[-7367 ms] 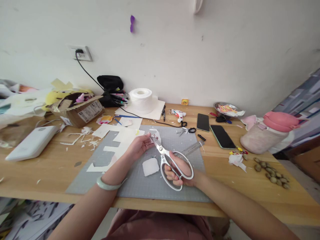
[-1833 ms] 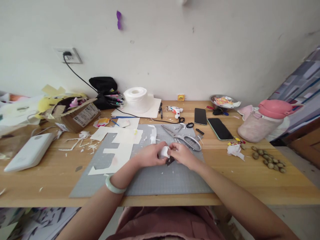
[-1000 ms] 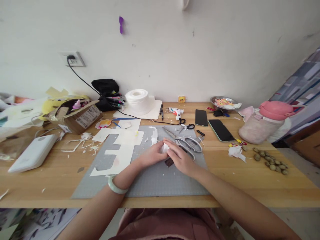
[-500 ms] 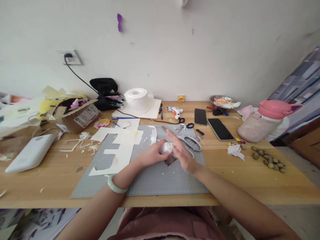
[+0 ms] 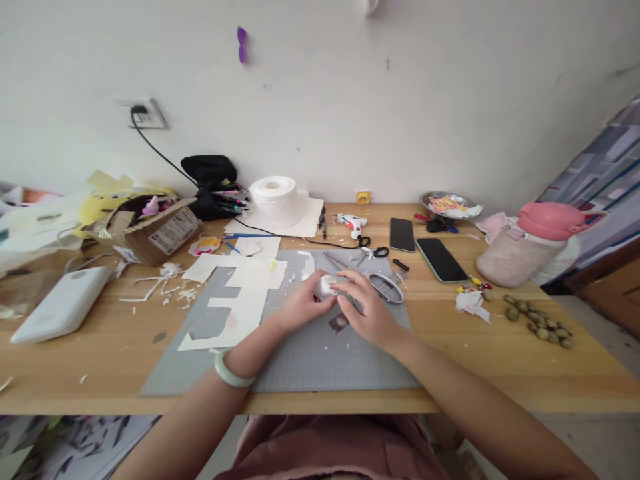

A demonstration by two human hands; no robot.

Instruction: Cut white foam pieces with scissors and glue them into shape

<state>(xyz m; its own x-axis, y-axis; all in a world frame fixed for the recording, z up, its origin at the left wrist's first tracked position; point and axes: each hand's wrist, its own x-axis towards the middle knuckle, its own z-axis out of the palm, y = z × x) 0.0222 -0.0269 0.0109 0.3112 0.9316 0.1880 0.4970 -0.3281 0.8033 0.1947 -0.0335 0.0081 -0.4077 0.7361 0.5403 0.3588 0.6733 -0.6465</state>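
Observation:
Over the grey cutting mat [image 5: 300, 367], my left hand [image 5: 303, 301] is closed around a small white rounded piece [image 5: 327, 287] that looks wrapped in paper or tissue. My right hand [image 5: 367, 308] has its fingers bent onto the same piece from the right, fingertips against its top. Part of the piece is hidden by the fingers. Below the hands a small dark picture card [image 5: 339, 323] lies on the mat. Just beyond the right hand rests a grey oval ring [image 5: 386, 288]. Cut white card sheets [image 5: 245, 293] lie left of my left hand.
A white tissue roll [image 5: 273, 200], a glue gun [image 5: 355, 225] and black-handled scissors [image 5: 380, 252] are toward the wall. Two phones [image 5: 442, 260], a pink-lidded bottle [image 5: 525, 243] and a string of brown beads [image 5: 545, 325] sit right. A cardboard box [image 5: 160, 237] and white power bank [image 5: 63, 305] stand left.
My right hand's fingers have gone from stretched out flat beside the white piece to bent onto it. My left hand still holds the piece, slightly shifted left and up.

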